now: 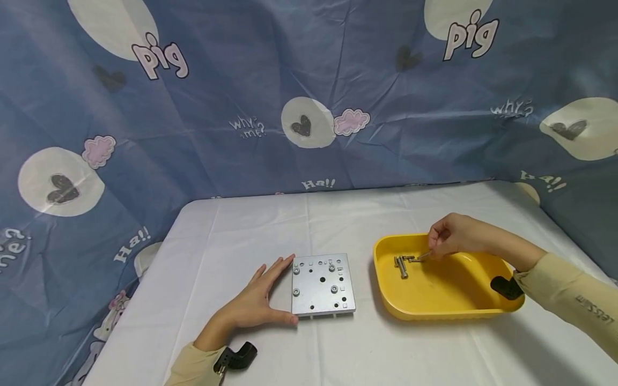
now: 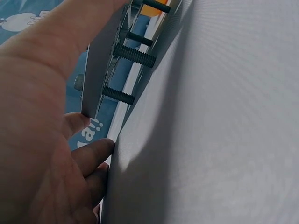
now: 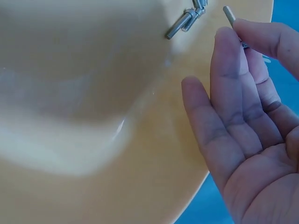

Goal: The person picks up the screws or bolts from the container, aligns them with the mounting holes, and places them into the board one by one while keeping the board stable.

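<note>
A square silver metal plate (image 1: pixel 321 287) with holes lies on the white table, raised on several bolts passing through it. Their threaded ends (image 2: pixel 134 55) jut out beneath in the left wrist view. My left hand (image 1: pixel 258 300) spans the plate's left side, index fingertip at the far corner and thumb at the near one, gripping it between them. Over the yellow tray (image 1: pixel 393 305), my right hand (image 1: pixel 454 236) pinches a small bolt (image 3: pixel 229 16) between thumb and fingertips; its threaded end sticks out. Several loose bolts (image 1: pixel 402 266) lie on the tray floor to the left of that hand.
The white tablecloth (image 1: pixel 251 230) runs back to a blue printed curtain (image 1: pixel 232 96). The tray stands right of the plate, with a strip of cloth between them. Black wrist cameras sit on the left sleeve (image 1: pixel 195 367) and right sleeve (image 1: pixel 569 295).
</note>
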The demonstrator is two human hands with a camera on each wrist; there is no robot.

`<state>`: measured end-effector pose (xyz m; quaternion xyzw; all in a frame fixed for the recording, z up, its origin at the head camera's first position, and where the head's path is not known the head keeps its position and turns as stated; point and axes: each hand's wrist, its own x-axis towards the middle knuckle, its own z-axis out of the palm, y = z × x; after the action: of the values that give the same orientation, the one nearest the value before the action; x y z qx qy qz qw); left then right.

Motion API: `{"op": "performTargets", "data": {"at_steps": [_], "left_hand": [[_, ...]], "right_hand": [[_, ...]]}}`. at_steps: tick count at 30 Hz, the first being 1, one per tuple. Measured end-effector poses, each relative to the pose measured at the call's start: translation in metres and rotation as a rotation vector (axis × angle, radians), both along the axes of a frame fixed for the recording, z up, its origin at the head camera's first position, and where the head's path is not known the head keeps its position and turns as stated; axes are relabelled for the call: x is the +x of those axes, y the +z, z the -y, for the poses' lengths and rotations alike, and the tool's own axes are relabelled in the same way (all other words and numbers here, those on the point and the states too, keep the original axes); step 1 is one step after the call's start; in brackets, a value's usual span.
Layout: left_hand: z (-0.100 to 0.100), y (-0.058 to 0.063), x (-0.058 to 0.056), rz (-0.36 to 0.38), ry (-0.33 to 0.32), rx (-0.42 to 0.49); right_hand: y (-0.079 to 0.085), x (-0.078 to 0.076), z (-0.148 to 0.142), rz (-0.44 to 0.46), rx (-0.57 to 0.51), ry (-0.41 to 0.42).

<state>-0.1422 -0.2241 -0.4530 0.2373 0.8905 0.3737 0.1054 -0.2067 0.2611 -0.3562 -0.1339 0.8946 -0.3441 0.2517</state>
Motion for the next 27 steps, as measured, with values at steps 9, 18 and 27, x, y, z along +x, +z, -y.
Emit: {"op": "performTargets", "data": {"at_steps": [9, 18, 27], "left_hand": [[0.002, -0.002, -0.002, -0.008, -0.002, -0.007], [0.002, -0.001, -0.002, -0.015, 0.004, -0.003], [0.0, -0.001, -0.001, -0.037, 0.015, -0.029]], "right_hand": [[0.0, -0.005, 0.003, 0.069, -0.051, -0.03], [0.013, -0.013, 0.007, 0.033, -0.059, -0.043], [0.025, -0.024, 0.022, -0.041, -0.04, -0.05]]}}
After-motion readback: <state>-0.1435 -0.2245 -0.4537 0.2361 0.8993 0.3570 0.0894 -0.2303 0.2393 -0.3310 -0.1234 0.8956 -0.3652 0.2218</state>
